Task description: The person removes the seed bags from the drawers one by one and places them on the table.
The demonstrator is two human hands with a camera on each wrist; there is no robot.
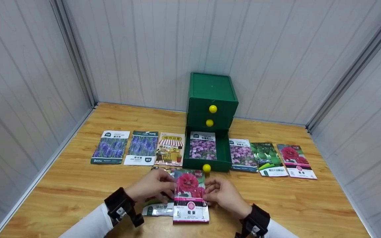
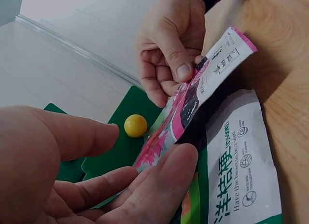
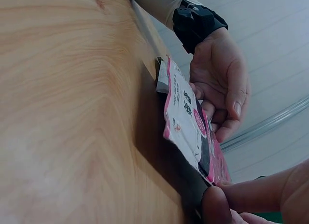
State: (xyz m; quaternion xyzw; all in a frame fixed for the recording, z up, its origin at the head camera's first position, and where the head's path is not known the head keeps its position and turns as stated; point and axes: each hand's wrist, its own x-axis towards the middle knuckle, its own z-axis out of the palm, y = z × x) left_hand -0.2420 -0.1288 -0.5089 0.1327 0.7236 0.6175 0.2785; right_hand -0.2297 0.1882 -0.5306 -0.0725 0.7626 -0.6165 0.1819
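A seed packet with a pink flower [image 1: 190, 195] is raised off the table in front of the green drawer box. My right hand [image 1: 225, 195] pinches its right edge between thumb and fingers, as the right wrist view also shows. At the opposite edge is my left hand [image 1: 154, 186]; its fingers touch the packet, while the thumb stands apart from them in the left wrist view. Partly covered beneath lies another seed packet [image 2: 244, 161] with a white, green-lettered end. A purple-flower packet [image 1: 203, 147] rests inside the pulled-out bottom drawer [image 1: 223, 148].
The green drawer box [image 1: 212, 87] stands against the back wall, with yellow knobs. Left of the drawer lie a lavender packet [image 1: 110, 147], a similar packet [image 1: 141, 147] and a shopfront packet [image 1: 169, 148]. On its right are purple-flower [image 1: 242, 155], green-fruit [image 1: 269, 159] and pink-flower packets [image 1: 296, 161].
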